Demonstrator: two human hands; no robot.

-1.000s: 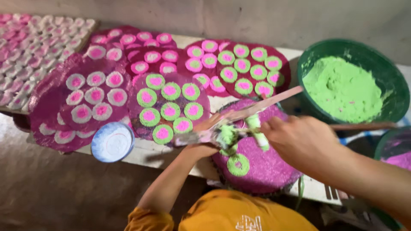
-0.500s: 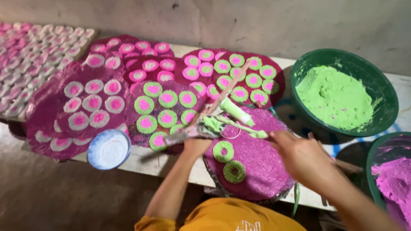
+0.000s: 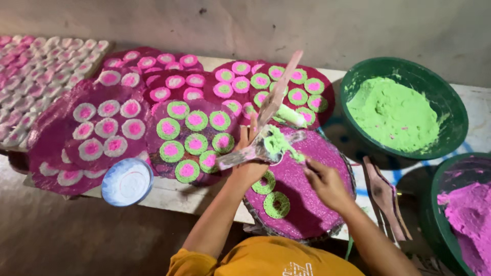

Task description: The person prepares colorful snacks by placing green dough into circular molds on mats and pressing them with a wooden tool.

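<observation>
Head view, the only one. The person, in an orange shirt (image 3: 266,258), leans over a long pale surface (image 3: 169,191) set against a grey wall.

Left hand (image 3: 249,164): raised, palm partly open, fingers (image 3: 244,137) extended upward. It supports a flat pink-stained wooden paddle (image 3: 245,153) bearing a lump of green paste (image 3: 279,143). A second long pink-stained wooden stick (image 3: 281,92) rises at a slant from the same place; which hand holds it cannot be told.

Right hand (image 3: 323,180): fingers curled loosely, low over the round magenta-coated tray (image 3: 327,204), close to the paste. Whether it grips anything cannot be told.

The magenta tray lies directly under both hands at the near edge of the surface. Two green rings of paste (image 3: 276,204) sit on its near-left part, one just above the other.

Left of it lie more magenta trays carrying green-rimmed discs with pink centres (image 3: 197,120) and white-rimmed discs with pink centres (image 3: 107,128). Further trays of discs stretch to the far left.

A small round white-and-blue dish (image 3: 127,181) sits at the near edge, left of the forearm.

To the right, a large dark green bowl (image 3: 450,102) holds bright green paste. A second green bowl (image 3: 440,184), cut by the frame, holds magenta paste (image 3: 468,209). Between tray and bowls lie stained wooden sticks (image 3: 383,197).
</observation>
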